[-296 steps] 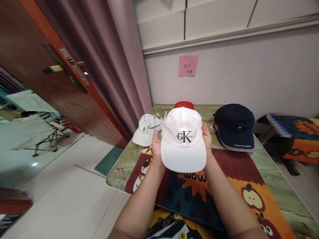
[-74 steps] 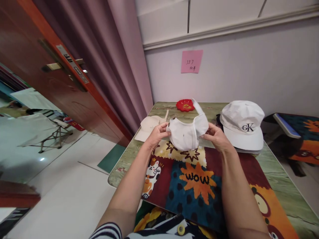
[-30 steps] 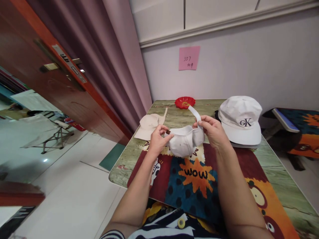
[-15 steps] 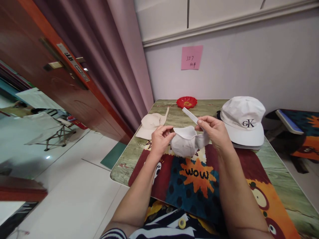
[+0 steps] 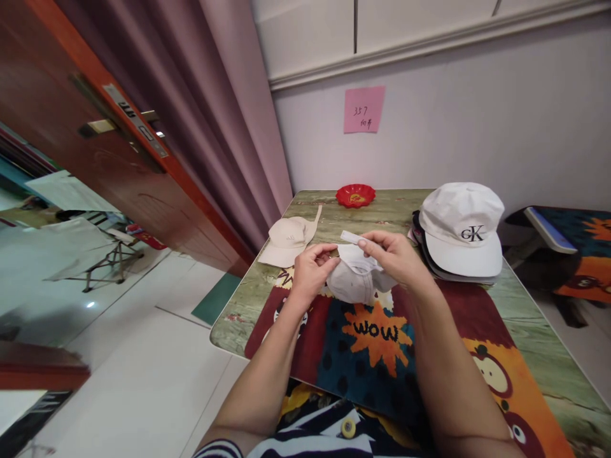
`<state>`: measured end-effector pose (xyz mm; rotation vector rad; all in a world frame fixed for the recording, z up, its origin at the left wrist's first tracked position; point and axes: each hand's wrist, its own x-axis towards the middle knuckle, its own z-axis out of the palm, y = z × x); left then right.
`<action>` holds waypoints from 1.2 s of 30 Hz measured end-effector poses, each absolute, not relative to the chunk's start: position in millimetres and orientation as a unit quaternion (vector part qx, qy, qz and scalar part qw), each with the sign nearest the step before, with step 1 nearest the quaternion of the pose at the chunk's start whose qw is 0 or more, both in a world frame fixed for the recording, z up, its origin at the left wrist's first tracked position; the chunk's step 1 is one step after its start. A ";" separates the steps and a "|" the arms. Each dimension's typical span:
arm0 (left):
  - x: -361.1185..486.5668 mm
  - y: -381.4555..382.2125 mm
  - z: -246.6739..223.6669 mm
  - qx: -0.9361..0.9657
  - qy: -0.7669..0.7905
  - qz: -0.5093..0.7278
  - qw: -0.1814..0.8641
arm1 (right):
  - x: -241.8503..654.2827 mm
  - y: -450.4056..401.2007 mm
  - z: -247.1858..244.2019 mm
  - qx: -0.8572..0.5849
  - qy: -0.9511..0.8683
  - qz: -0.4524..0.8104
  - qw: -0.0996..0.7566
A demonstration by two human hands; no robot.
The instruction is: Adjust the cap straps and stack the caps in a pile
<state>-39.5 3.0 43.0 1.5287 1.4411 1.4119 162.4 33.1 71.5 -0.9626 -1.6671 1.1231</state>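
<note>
A light grey baseball cap (image 5: 351, 284) is held up in both hands over the table, its back strap side facing up. My left hand (image 5: 312, 270) pinches the cap's edge by a small brownish buckle. Between thumb and fingers, my right hand (image 5: 391, 254) grips the cap's loose strap (image 5: 351, 238), whose free end points left toward the buckle. To the left lies a beige cap (image 5: 287, 238) with its strap sticking out undone. On the right, a white cap (image 5: 462, 222) with black letters tops a stack of caps.
A red scalloped dish (image 5: 356, 196) sits at the table's back. A colourful mat (image 5: 377, 356) with "WOW" covers the front of the wood-patterned table (image 5: 233, 318). A pink note (image 5: 363, 109) is on the wall. A brown door (image 5: 119, 159) stands at left.
My right hand has lowered and moved left, bringing the strap's free end down close to the buckle in my left hand. The view has shifted slightly.
</note>
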 end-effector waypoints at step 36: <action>-39.0 -3.0 55.6 0.633 0.502 0.521 0.276 | 160.7 32.9 71.0 -0.454 -0.751 0.353 0.325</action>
